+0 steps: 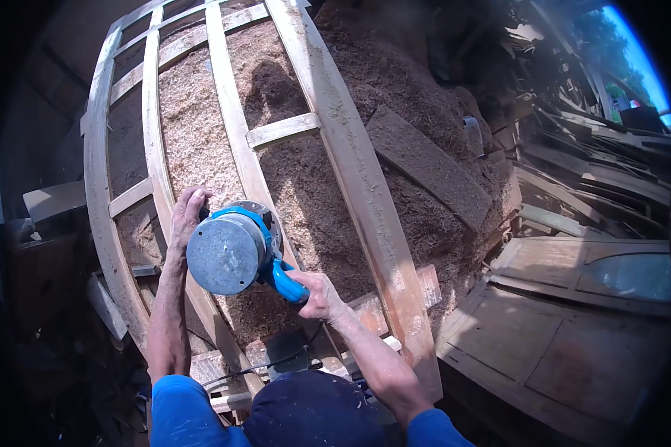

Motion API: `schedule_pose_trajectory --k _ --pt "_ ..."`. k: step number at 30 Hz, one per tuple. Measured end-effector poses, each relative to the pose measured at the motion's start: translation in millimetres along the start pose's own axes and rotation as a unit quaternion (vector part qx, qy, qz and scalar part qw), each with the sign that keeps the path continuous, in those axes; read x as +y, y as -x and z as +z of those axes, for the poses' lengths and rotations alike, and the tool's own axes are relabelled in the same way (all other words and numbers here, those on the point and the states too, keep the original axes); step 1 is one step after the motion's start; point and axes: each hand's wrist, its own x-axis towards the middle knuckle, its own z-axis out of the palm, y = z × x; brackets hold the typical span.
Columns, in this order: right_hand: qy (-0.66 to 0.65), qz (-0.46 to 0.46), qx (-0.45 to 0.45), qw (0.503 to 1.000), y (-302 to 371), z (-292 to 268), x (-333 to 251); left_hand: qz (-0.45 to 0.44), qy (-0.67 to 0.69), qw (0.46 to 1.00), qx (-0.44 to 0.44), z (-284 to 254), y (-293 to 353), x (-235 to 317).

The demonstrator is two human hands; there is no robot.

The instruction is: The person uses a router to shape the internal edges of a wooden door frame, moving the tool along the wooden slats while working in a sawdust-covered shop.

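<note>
Between both my hands is a wood router [229, 249], blue with a wide, round grey metal cap. It sits over one of the long inner bars of a pale wooden frame [354, 190]. My left hand [188, 214] is closed on the router's far left side, around a dark knob that is mostly hidden. My right hand [320, 295] wraps around the blue rear handle [283, 281] at the near right. The cap hides the router's bit, so where it meets the wood cannot be seen.
Wood shavings [201, 112] heap under and beside the frame. A loose board [425, 167] lies on the heap to the right. A panelled wooden door [522, 335] lies at the lower right, with stacked planks [589, 171] beyond. A dark cord [257, 367] runs near my body.
</note>
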Motion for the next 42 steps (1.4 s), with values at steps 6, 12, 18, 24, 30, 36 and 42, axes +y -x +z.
schedule_pose_trajectory --k 6,12,18,24,30,36,42 --pt "0.001 0.028 0.009 1.000 -17 10 -23 -0.015 0.002 0.999 -0.052 -9 -29 37" --pt "0.006 0.055 0.123 0.991 -48 -43 -39 0.062 -0.036 0.985 -0.158 56 -107 74" --pt "0.056 0.143 0.190 0.970 -76 -86 -18 0.149 -0.068 0.957 -0.239 120 -186 58" --pt "0.066 0.190 0.228 0.953 -94 -91 17 0.257 -0.132 0.925 -0.248 142 -225 35" --pt "0.045 0.145 0.253 0.956 -100 -90 28 0.099 -0.044 0.959 -0.262 156 -247 25" --pt "-0.019 0.128 0.279 0.951 -107 -91 25 0.095 -0.020 0.955 -0.281 168 -240 48" --pt "-0.024 0.123 0.297 0.947 -112 -101 30 0.108 -0.017 0.949 -0.297 184 -259 39"
